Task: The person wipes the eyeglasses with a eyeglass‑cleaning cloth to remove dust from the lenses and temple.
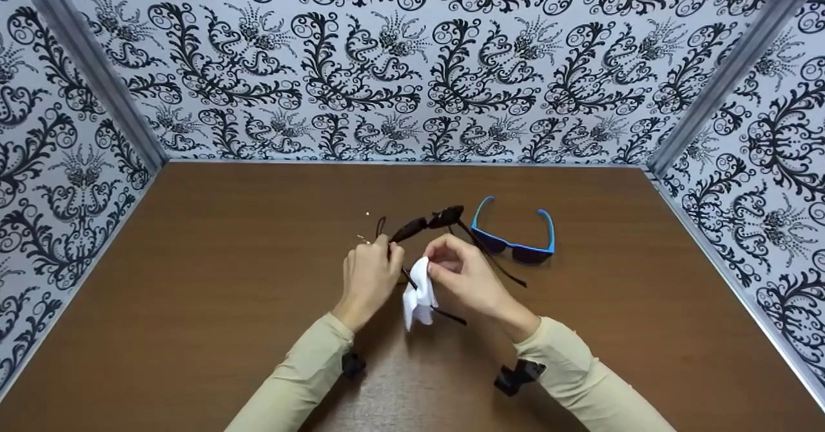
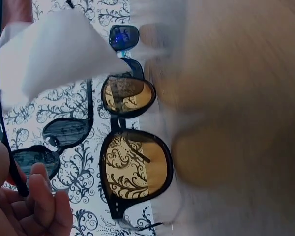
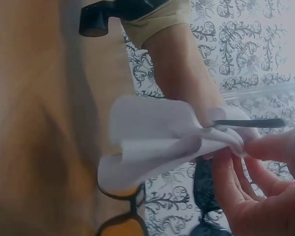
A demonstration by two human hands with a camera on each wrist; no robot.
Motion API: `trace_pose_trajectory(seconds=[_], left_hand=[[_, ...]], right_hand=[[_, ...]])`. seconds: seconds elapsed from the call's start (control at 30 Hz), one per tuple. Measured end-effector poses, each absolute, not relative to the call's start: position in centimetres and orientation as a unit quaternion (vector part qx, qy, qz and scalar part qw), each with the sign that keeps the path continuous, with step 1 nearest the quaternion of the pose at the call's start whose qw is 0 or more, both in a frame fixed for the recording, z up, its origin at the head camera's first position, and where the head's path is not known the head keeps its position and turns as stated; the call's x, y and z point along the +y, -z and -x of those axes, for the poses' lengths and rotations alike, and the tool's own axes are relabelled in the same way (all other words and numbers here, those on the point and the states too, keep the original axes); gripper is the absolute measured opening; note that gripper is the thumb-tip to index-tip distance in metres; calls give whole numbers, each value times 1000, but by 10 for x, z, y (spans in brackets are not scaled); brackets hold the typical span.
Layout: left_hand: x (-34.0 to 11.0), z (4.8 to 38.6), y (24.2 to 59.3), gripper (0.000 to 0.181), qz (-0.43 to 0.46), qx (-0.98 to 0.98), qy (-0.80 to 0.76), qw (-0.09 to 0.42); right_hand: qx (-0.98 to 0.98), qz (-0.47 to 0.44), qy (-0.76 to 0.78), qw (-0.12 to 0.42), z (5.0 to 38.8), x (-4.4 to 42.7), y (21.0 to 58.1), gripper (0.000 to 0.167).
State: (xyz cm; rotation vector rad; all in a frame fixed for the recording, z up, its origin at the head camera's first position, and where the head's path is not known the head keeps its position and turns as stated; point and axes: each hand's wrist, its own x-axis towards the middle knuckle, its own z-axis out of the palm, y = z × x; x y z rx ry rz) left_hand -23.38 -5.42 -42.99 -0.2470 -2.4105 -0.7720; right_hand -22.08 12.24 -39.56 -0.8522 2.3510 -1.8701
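Observation:
My left hand [image 1: 370, 274] grips a pair of dark-lensed sunglasses [image 1: 410, 229] near one end of the frame, holding them above the table. One thin black temple arm points back toward the person. A white cloth [image 1: 420, 296] is folded around that arm, and its loose end hangs down. My right hand [image 1: 469, 276] pinches the cloth between thumb and fingers; in the right wrist view, the arm's tip [image 3: 250, 123] sticks out of the cloth. Black-framed glasses with amber lenses [image 2: 160, 172] stand on the table beyond the hands, largely hidden in the head view.
Blue-framed sunglasses [image 1: 514, 248] rest on the brown table [image 1: 225, 258] to the right of the hands, arms pointing away. Small pale bits [image 1: 364, 238] lie left of the dark frames. Patterned walls [image 1: 399, 64] enclose the back and both sides.

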Motion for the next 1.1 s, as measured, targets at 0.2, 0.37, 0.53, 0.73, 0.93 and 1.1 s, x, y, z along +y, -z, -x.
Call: trace_pose_trajectory(seconds=[0.2,0.37,0.53,0.73,0.93,1.1], left_hand=[[-46,230,430,21,88,-892,310,317],[-38,226,429,22,89,-888,321,318],[-32,224,431,23,86,-881,334,324],[-30,224,431,23,86,-875,351,321],[-32,226,432,23,91,-871,356,328],[-40,232,432,24,76,-871,357,330]], right_hand=[[718,185,671,23,225,114,402,12],[640,105,759,52,225,108,404,10],[614,79,784,55,225,104,405,11],[606,74,789,62,225,103,405,10],[634,129,760,61,223,106,409,12],[687,194,698,57,220,116,409,14]])
